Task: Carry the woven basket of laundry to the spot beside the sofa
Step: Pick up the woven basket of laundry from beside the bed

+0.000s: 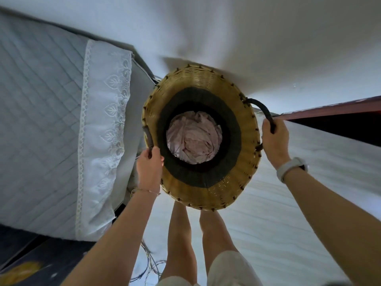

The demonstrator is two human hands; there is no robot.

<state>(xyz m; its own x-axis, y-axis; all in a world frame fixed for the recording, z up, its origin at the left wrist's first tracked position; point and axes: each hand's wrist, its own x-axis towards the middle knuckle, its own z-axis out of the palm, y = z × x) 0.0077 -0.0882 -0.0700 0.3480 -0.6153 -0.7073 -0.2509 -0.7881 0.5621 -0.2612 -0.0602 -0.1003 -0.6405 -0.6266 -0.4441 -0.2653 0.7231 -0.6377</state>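
Note:
A round woven basket [243, 137], tan with a dark band inside, hangs in front of me above the floor. Crumpled pale pink laundry [193, 137] lies at its bottom. My left hand [149, 164] is closed around the dark handle on the basket's left rim. My right hand [275, 137] grips the dark looped handle on the right rim. The basket sits just right of the sofa [41, 112], which has a grey quilted cover and a white lace-edged cloth over its arm.
A white wall [247, 38] rises behind the basket. A dark red-brown furniture edge [340, 112] juts in at the right. Pale floor [278, 203] lies below. My bare legs [181, 234] stand under the basket, with loose wires [152, 263] beside them.

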